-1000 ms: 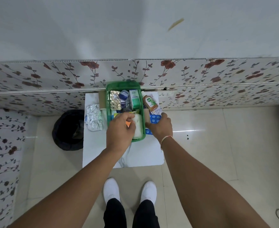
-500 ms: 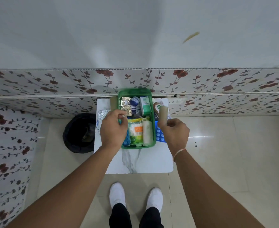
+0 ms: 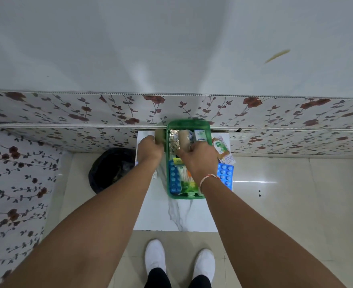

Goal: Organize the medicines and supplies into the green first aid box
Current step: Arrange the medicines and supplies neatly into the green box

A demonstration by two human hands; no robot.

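Note:
The green first aid box [image 3: 184,196] stands open on a small white table [image 3: 182,215] against the wall. Inside it lie a blue blister pack [image 3: 174,177], a pack of cotton swabs [image 3: 185,176], silver pill strips [image 3: 173,142] and a small green-and-white carton [image 3: 200,136]. My right hand [image 3: 200,161] holds a beige bandage roll [image 3: 184,140] over the back half of the box. My left hand [image 3: 150,148] grips a second beige roll [image 3: 160,135] just outside the box's back left corner. A brown antiseptic bottle [image 3: 219,147] and another blue blister pack [image 3: 225,173] lie right of the box.
A black bin [image 3: 111,169] sits on the floor left of the table. The floral-papered wall [image 3: 88,113] runs right behind the box. Some leaflets [image 3: 229,160] lie under the bottle. My white shoes [image 3: 154,256] stand at the table's front edge.
My right hand has carried its beige roll from the box's right side to over the back of the box. My left hand has left the box and closed on the roll at its back left.

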